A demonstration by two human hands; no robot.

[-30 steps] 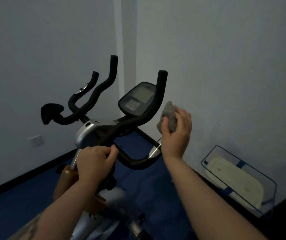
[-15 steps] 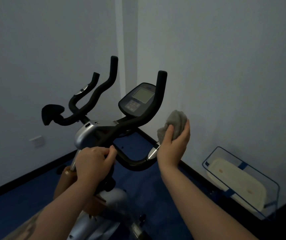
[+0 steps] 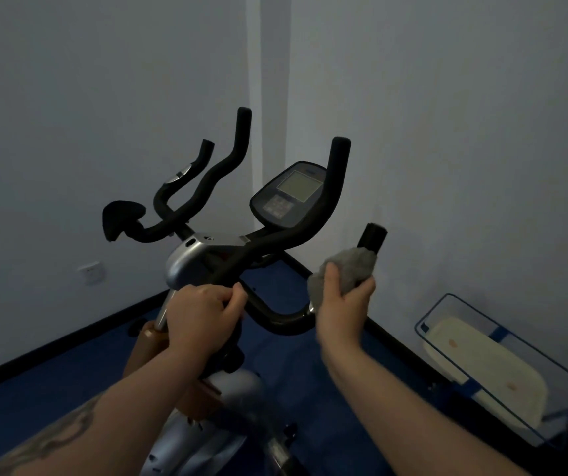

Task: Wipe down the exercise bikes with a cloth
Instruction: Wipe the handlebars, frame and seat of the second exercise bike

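Cloth (image 3: 348, 269) in right hand (image 3: 342, 304) around handlebar grip (image 3: 373, 237)

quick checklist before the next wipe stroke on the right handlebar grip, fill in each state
1. Grey cloth held in the right hand: ok, fingers are curled round it.
2. Cloth wrapped on the right handlebar grip: ok, only the black tip shows above it.
3. Left hand steadying the bike: ok, it grips the lower handlebar.
4. Console out of the cloth's way: ok, it sits apart, up and left of the cloth.
5. Clear bin clear of the arm: ok, on the floor by the wall, off to the right.
6. Cloth damp or clean enough: cannot tell.
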